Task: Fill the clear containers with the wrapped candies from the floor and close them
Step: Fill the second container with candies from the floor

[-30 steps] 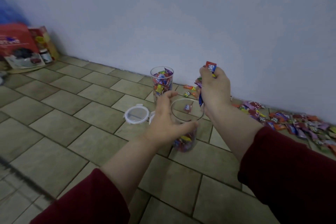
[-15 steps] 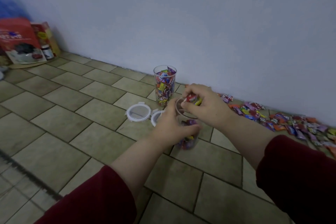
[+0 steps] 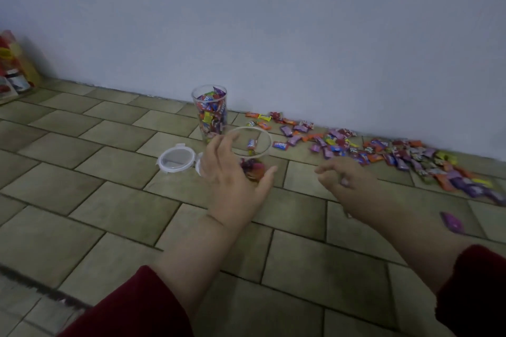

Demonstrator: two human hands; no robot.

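My left hand (image 3: pixel 232 175) wraps around a clear container (image 3: pixel 253 145) standing on the tiled floor; it holds a few wrapped candies at its bottom. A candy (image 3: pixel 252 143) is seen through its wall near the rim. Behind it stands a second clear container (image 3: pixel 210 112), filled to the top with candies and without a lid. My right hand (image 3: pixel 347 179) hovers low to the right of the held container, fingers loosely curled, nothing visible in it. A long spread of wrapped candies (image 3: pixel 383 153) lies along the wall to the right. A clear lid (image 3: pixel 176 158) lies left of my left hand.
A second lid (image 3: pixel 199 165) is partly hidden behind my left hand. One purple candy (image 3: pixel 453 222) lies apart on the tiles at the right. Bags and a jar (image 3: pixel 16 74) stand in the far left corner by the wall.
My right hand dropped its candies into the held container and moved away to the right, low over the floor. My left hand kept its hold. The view turned right.
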